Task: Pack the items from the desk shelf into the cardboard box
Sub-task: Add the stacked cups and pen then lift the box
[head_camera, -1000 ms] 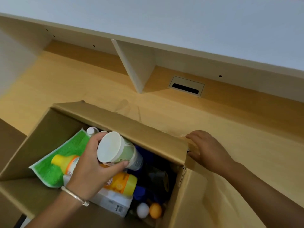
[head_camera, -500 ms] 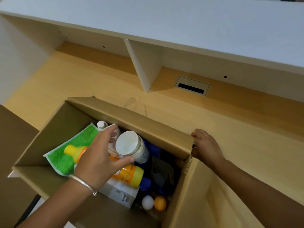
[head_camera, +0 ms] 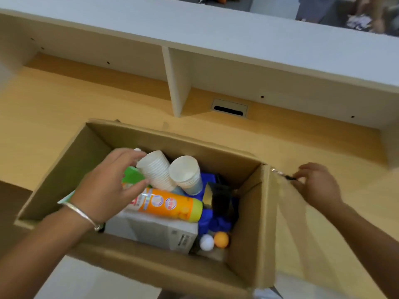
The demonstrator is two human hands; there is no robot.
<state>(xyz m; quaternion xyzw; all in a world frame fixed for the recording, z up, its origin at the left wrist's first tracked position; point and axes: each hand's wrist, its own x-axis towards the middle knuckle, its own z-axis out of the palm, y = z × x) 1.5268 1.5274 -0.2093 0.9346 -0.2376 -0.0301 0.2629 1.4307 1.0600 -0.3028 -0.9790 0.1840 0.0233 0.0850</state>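
Inside the open brown cardboard box (head_camera: pixel 71 169) on the pale wooden desk (head_camera: pixel 54 100), left hand (head_camera: pixel 108 186) pinching a ribbed stack of white paper cups (head_camera: pixel 156 171) lying tilted, thumb below and fingertips above. Just right of that hand, a second white cup stack (head_camera: pixel 186 175); under its thumb, an orange plastic bottle with a yellow cap (head_camera: pixel 170 205) on a white carton (head_camera: pixel 157 230). Right hand (head_camera: pixel 316 184) gripping the box's right flap (head_camera: pixel 287 212). Cups likely very light, thin-walled, easily crushed; best held gently around the stack's sides.
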